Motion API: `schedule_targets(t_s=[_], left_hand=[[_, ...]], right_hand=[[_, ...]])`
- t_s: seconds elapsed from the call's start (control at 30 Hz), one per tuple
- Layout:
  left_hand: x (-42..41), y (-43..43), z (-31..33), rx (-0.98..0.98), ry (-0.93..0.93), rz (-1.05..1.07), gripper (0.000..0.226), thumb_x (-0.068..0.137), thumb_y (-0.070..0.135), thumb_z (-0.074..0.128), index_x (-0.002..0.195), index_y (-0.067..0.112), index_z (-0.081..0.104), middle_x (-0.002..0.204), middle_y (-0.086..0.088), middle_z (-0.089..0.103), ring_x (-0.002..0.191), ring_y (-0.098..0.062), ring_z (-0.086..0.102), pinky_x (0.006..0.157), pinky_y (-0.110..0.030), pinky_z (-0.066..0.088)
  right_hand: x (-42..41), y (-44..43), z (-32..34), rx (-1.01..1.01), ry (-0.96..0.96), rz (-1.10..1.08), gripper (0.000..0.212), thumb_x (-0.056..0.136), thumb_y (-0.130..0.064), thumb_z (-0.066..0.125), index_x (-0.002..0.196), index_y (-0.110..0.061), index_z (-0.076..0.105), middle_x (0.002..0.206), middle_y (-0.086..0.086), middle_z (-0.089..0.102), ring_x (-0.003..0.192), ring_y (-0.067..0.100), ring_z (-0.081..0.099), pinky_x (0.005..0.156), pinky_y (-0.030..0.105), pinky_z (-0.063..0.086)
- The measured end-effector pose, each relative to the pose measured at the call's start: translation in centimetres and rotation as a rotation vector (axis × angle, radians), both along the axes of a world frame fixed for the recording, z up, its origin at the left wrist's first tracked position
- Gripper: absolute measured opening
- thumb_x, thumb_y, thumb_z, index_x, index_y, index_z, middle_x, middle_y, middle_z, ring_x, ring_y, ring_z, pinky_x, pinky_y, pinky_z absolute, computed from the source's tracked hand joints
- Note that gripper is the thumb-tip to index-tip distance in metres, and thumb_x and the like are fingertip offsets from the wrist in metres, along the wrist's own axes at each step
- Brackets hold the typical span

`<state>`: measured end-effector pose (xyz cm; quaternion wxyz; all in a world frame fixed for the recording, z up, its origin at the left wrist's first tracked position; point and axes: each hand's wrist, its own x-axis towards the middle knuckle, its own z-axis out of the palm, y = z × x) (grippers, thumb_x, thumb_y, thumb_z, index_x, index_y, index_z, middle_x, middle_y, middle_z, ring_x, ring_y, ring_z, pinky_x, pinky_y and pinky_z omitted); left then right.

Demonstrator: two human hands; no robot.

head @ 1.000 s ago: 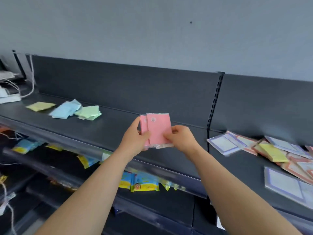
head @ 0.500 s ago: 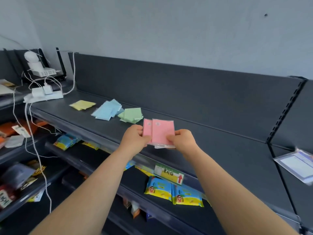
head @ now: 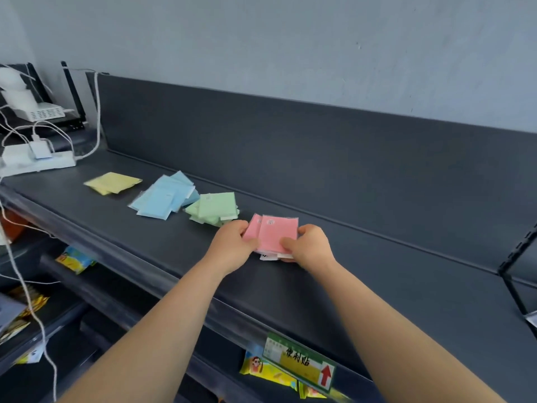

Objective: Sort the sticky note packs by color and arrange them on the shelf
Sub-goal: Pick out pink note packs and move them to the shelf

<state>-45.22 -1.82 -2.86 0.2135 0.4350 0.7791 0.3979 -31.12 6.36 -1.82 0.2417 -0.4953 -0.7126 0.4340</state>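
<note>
Both hands hold a small stack of pink sticky note packs (head: 276, 234) low over the dark grey shelf (head: 377, 274). My left hand (head: 232, 247) grips the stack's left edge and my right hand (head: 312, 247) pinches its right edge. Left of the pink packs, a row lies on the shelf: a pile of green packs (head: 213, 209) right beside them, then a pile of blue packs (head: 162, 197), then yellow packs (head: 112, 183) farthest left. Whether the pink stack touches the shelf I cannot tell.
A white power strip (head: 35, 161) with chargers and cables sits at the shelf's left end, below a white device (head: 37, 110). A white cable (head: 29, 301) hangs down at the left. A green and yellow price label (head: 300, 360) is clipped on the front edge. Snack packets (head: 74, 258) lie below.
Both hands have carried the pink packs left and down toward the shelf, beside the green pile. The view has swung left; the notebooks at the right are out of sight.
</note>
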Motion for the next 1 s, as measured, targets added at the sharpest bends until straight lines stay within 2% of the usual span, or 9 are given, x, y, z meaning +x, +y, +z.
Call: schedule_targets(t_s=[0.1,0.23,0.33,0.4,0.53,0.6,0.67,0.77,1.0], left_hand=[[0.3,0.3,0.1,-0.018,0.120,-0.076,0.012,0.087,0.015,0.057,0.098,0.014,0.062,0.098,-0.003,0.065,0.091,-0.023,0.061,0.079,-0.037,0.049],[0.4,0.7,-0.4,-0.035,0.332,-0.172,0.022,0.095,0.015,0.051,0.116,0.013,0.059,0.108,-0.004,0.063,0.101,-0.027,0.054,0.090,-0.038,0.043],[0.3,0.8,-0.8,-0.072,0.455,-0.133,0.007,0.095,0.021,0.050,0.095,0.015,0.050,0.106,-0.010,0.060,0.096,-0.027,0.050,0.082,-0.035,0.040],[0.3,0.3,-0.7,-0.068,0.519,-0.117,0.010,0.096,0.023,0.049,0.091,0.015,0.046,0.106,-0.010,0.058,0.094,-0.027,0.047,0.078,-0.035,0.039],[1.1,-1.0,0.7,0.043,0.702,-0.152,0.024,0.097,0.026,0.046,0.109,0.010,0.057,0.110,-0.007,0.059,0.100,-0.028,0.052,0.081,-0.036,0.041],[2.1,-1.5,1.6,0.097,0.757,-0.194,0.027,0.098,0.027,0.044,0.113,0.010,0.058,0.114,-0.005,0.060,0.102,-0.027,0.052,0.084,-0.035,0.041],[3.4,-1.9,2.3,0.149,0.766,-0.247,0.027,0.097,0.026,0.045,0.113,0.011,0.060,0.118,-0.003,0.061,0.106,-0.027,0.052,0.086,-0.035,0.040],[5.9,-2.4,2.6,0.222,0.744,-0.336,0.023,0.096,0.027,0.047,0.105,0.012,0.063,0.109,0.000,0.064,0.108,-0.026,0.054,0.086,-0.034,0.042],[14.5,-3.4,2.9,0.273,0.719,-0.517,0.035,0.098,0.032,0.046,0.125,0.014,0.059,0.121,-0.002,0.063,0.112,-0.026,0.054,0.091,-0.037,0.041]], right_hand=[[-0.5,0.1,0.0,0.122,-0.172,-0.014,0.015,0.079,-0.020,0.061,0.084,-0.008,0.055,0.076,0.005,0.061,0.061,0.024,0.059,0.048,0.027,0.044],[-0.4,-0.2,-0.3,0.178,-0.347,-0.043,0.029,0.080,-0.027,0.060,0.066,-0.015,0.037,0.060,-0.002,0.043,0.048,0.016,0.039,0.044,0.023,0.028],[-0.1,-0.6,-0.3,0.205,-0.367,-0.041,0.029,0.081,-0.031,0.060,0.068,-0.014,0.040,0.070,0.001,0.050,0.054,0.018,0.044,0.046,0.024,0.030],[0.2,-1.2,-0.3,0.277,-0.408,-0.032,0.026,0.083,-0.033,0.058,0.073,-0.014,0.043,0.083,0.005,0.055,0.067,0.022,0.049,0.052,0.026,0.034],[1.9,-3.1,0.4,0.450,-0.502,-0.026,0.027,0.093,-0.032,0.050,0.072,-0.015,0.042,0.094,0.005,0.051,0.082,0.027,0.048,0.067,0.032,0.042],[3.1,-4.0,0.8,0.507,-0.531,-0.051,0.023,0.096,-0.029,0.047,0.097,-0.009,0.058,0.109,0.008,0.057,0.099,0.029,0.055,0.079,0.036,0.048],[4.7,-4.9,1.2,0.550,-0.553,-0.098,0.032,0.098,-0.028,0.045,0.117,-0.006,0.058,0.122,0.008,0.058,0.111,0.028,0.054,0.087,0.037,0.048],[7.8,-6.6,1.4,0.574,-0.554,-0.195,0.033,0.098,-0.028,0.044,0.119,-0.006,0.057,0.122,0.007,0.060,0.111,0.027,0.055,0.086,0.037,0.050],[17.2,-10.4,1.8,0.528,-0.616,-0.395,0.033,0.098,-0.027,0.044,0.120,-0.006,0.057,0.124,0.007,0.060,0.115,0.026,0.053,0.090,0.038,0.046]])
